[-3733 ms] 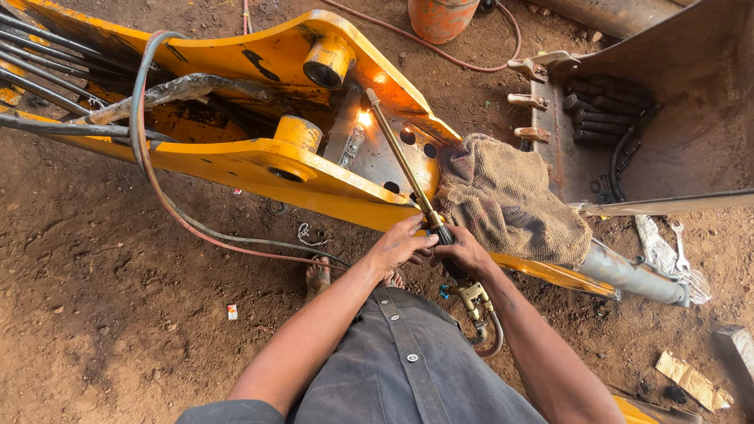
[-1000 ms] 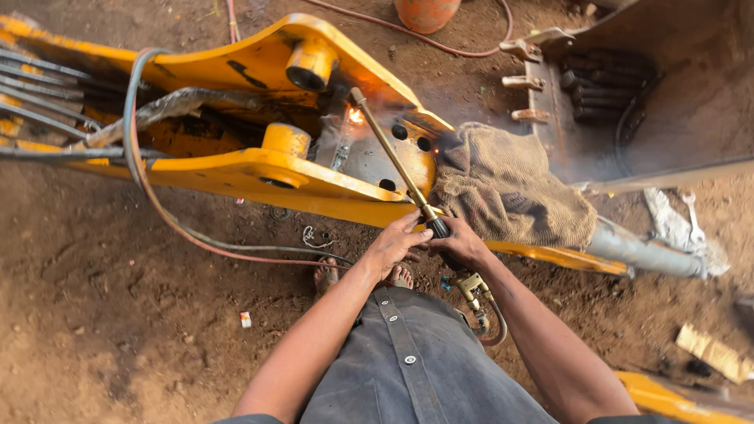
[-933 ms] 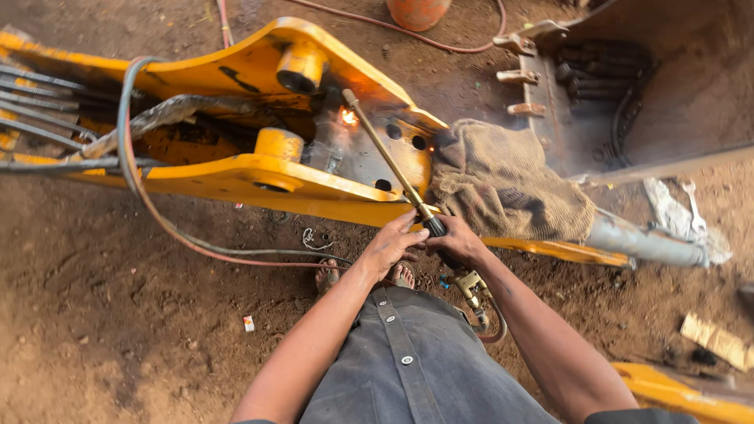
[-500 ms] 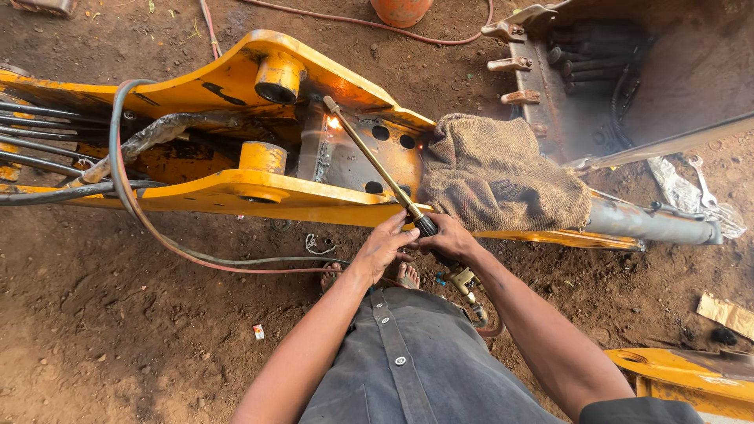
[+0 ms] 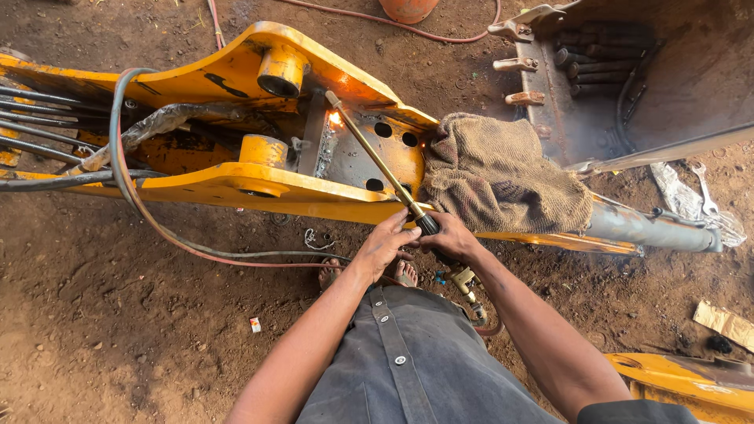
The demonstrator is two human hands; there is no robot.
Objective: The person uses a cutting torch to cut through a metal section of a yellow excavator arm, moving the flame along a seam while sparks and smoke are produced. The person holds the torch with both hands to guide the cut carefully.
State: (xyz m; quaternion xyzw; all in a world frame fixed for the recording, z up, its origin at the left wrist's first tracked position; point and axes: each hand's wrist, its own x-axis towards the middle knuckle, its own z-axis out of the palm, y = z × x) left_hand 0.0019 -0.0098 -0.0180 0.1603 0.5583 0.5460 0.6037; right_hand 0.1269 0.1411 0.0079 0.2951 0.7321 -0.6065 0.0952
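Note:
My left hand (image 5: 382,246) and my right hand (image 5: 451,236) both grip the handle end of a long brass cutting torch (image 5: 375,158). Its tip points at a glowing orange spot (image 5: 336,118) on a grey steel plate (image 5: 369,149) inside a yellow excavator arm (image 5: 228,118). A brown sackcloth (image 5: 503,173) lies draped over the arm just right of my hands. The torch's valves and hose (image 5: 470,289) hang below my right wrist.
A rusty excavator bucket (image 5: 675,86) stands at the upper right. Black hydraulic hoses (image 5: 47,149) and a red hose (image 5: 157,228) run along the left. A grey cylinder rod (image 5: 652,229) and spanners (image 5: 704,188) lie right. Bare feet (image 5: 365,274) rest on dirt.
The view has shifted, so the arm and bucket sit lower and further right in frame. Both hands keep hold of the torch, its tip still at the glowing spot.

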